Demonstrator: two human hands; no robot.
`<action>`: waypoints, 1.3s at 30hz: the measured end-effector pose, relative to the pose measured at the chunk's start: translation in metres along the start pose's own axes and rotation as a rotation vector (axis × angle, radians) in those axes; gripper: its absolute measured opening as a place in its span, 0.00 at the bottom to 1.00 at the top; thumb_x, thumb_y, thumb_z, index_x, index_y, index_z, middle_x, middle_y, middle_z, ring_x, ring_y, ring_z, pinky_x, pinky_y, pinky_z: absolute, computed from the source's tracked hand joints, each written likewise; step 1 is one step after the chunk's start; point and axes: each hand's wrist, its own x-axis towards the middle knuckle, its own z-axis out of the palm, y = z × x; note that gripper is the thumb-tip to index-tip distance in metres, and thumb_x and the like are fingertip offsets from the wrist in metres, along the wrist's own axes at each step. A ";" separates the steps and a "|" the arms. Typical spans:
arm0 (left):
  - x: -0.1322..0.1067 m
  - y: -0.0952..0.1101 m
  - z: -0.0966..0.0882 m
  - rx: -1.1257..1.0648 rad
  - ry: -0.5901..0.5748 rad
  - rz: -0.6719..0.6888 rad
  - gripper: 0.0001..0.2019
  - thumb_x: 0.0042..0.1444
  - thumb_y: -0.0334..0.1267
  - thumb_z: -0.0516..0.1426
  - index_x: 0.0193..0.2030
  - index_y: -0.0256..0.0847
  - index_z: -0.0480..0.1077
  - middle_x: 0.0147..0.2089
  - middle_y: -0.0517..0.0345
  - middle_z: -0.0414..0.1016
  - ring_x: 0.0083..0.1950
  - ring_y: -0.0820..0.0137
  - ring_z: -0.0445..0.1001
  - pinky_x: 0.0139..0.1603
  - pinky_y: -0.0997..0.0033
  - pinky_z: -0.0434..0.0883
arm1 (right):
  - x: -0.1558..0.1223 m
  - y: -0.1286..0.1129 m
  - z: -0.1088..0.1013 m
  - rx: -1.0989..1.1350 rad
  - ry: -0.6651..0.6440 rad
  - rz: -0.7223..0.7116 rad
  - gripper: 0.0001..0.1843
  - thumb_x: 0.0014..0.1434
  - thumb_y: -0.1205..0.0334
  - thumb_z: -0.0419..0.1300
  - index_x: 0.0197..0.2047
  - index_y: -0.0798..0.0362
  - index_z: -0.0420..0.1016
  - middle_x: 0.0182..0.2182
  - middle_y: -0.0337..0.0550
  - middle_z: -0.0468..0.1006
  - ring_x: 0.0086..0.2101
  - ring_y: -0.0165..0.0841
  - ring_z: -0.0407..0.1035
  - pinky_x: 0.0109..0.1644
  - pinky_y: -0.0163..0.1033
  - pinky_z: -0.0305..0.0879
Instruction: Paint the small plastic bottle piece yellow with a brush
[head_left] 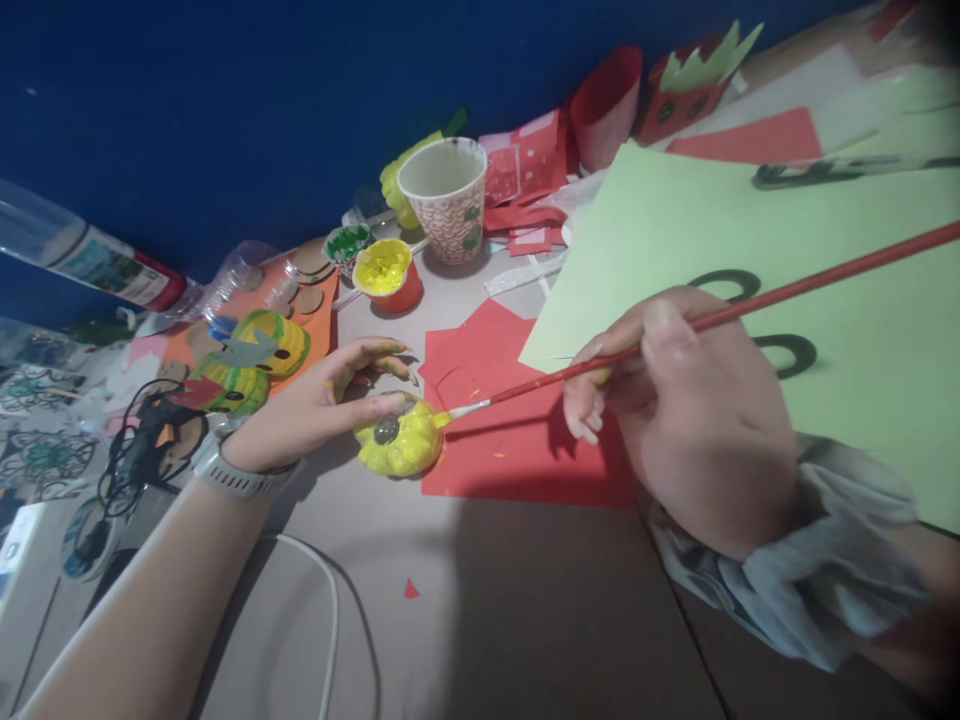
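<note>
My left hand [330, 400] rests on a small lumpy object painted yellow [401, 445], its thumb lying along the top and its fingers spread, steadying it on the table. A watch sits on that wrist. My right hand [690, 410] pinches a long red-handled paintbrush [750, 308]. The brush tip touches the right side of the yellow object. Both lie at the edge of a red paper sheet [517, 450].
Behind stand a red pot of yellow paint [384, 270], a pot of green paint [346, 243] and a patterned paper cup [448, 195]. A light green sheet [750, 250] covers the right. Painted bottle pieces [262, 350], a plastic bottle [90, 260], a white cable [326, 600] and red paper scraps lie around.
</note>
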 end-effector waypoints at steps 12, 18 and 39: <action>0.001 -0.003 -0.001 0.015 -0.002 0.015 0.24 0.55 0.44 0.60 0.57 0.44 0.62 0.56 0.49 0.70 0.54 0.62 0.70 0.48 0.69 0.72 | -0.005 0.001 0.000 -0.069 -0.051 0.045 0.13 0.66 0.59 0.49 0.30 0.51 0.66 0.18 0.33 0.70 0.17 0.25 0.67 0.20 0.32 0.63; 0.001 -0.001 0.000 0.016 0.009 0.008 0.24 0.55 0.44 0.60 0.57 0.45 0.62 0.55 0.51 0.70 0.54 0.63 0.70 0.48 0.70 0.72 | -0.005 0.002 0.002 -0.111 -0.028 0.051 0.12 0.65 0.56 0.51 0.30 0.49 0.67 0.17 0.34 0.70 0.18 0.26 0.67 0.20 0.34 0.63; 0.000 -0.001 0.000 0.001 0.002 0.006 0.24 0.55 0.43 0.61 0.57 0.44 0.62 0.54 0.50 0.70 0.54 0.64 0.70 0.48 0.71 0.72 | -0.014 0.004 0.001 -0.250 -0.068 -0.095 0.10 0.65 0.59 0.51 0.32 0.48 0.68 0.19 0.33 0.72 0.19 0.28 0.69 0.22 0.36 0.64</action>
